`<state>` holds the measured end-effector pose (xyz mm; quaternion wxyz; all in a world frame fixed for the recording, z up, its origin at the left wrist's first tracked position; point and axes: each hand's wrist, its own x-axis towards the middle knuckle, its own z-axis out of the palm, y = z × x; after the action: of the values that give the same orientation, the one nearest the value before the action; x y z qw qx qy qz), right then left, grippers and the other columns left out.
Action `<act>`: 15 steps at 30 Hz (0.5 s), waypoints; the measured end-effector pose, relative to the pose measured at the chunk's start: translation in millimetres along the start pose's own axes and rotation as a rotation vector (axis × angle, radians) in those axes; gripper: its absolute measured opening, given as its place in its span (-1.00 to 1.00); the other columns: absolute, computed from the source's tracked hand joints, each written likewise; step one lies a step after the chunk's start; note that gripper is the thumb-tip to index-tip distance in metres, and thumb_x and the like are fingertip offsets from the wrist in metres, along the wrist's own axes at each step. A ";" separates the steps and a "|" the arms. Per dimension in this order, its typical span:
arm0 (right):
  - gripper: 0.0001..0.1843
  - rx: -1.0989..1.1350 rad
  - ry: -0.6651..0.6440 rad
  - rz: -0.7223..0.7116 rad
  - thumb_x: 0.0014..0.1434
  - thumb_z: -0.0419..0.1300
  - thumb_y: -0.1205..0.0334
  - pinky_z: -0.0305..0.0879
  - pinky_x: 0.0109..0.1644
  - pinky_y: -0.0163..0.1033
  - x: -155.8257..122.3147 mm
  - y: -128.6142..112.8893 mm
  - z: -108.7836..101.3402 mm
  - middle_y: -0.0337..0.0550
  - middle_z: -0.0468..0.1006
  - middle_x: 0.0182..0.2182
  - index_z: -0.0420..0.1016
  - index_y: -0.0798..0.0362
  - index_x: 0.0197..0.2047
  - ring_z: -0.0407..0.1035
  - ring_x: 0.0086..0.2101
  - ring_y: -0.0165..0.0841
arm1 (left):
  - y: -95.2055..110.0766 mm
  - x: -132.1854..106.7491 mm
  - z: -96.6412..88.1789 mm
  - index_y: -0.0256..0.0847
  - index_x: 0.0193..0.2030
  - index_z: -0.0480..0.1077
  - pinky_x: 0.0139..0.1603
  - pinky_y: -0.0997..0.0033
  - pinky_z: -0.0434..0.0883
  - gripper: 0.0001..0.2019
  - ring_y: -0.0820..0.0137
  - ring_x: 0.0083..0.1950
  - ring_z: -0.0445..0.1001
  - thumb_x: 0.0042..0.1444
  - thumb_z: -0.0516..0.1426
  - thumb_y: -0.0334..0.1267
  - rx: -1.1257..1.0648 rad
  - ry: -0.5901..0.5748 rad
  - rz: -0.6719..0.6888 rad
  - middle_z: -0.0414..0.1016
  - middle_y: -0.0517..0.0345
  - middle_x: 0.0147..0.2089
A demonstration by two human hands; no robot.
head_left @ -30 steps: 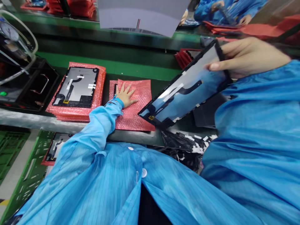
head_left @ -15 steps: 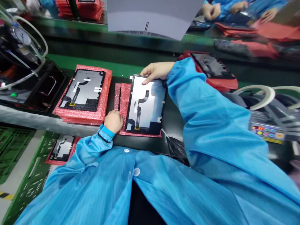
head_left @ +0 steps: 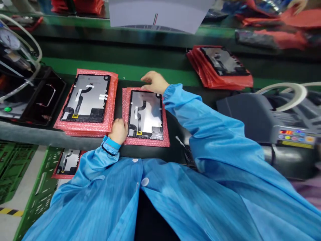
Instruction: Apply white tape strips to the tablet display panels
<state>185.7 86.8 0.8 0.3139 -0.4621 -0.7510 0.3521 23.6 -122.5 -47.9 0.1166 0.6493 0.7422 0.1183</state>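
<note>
In front of me a tablet screen panel point(head_left: 147, 115) with a silvery back, black frame and dark ribbon cable lies flat on a pink bubble-wrap bag point(head_left: 166, 135). My left hand point(head_left: 119, 131) is closed at the left edge of that bag, its fingertips partly hidden. Over the panel's far edge is my right hand point(head_left: 154, 82), with thumb and fingers apart and nothing held. To the left, a similar panel point(head_left: 86, 97) rests on top of a stack of pink bubble-wrap bags point(head_left: 110, 107).
Another bagged stack point(head_left: 213, 72) sits at the back right, near a grey machine point(head_left: 250, 113) with lit buttons. A black box point(head_left: 47, 97) with a handle and gauge stands left. Below the bench edge, a green crate point(head_left: 41, 180) is beside a bagged panel point(head_left: 67, 164).
The panel has gone from tilted up in my right hand to lying flat on the bag. My right hand has let go of it. My left hand stays near the bag's left side.
</note>
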 end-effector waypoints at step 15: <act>-0.67 0.329 1.388 0.681 0.11 0.27 0.09 0.07 -0.69 -0.51 -347.6 61.0 -120.4 -0.36 0.32 -0.70 0.29 0.03 -0.55 0.16 -0.70 -0.58 | 7.8 8.3 -23.7 -0.16 -0.54 0.26 -0.25 0.06 0.44 -0.76 -0.04 -0.20 0.51 0.09 -0.05 -0.19 0.236 -0.002 0.128 0.42 -0.15 -0.44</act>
<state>441.1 -182.7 -33.2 0.6500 -0.7283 -0.1391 0.1665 22.1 -113.8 -23.1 0.0326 0.7048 0.7077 0.0368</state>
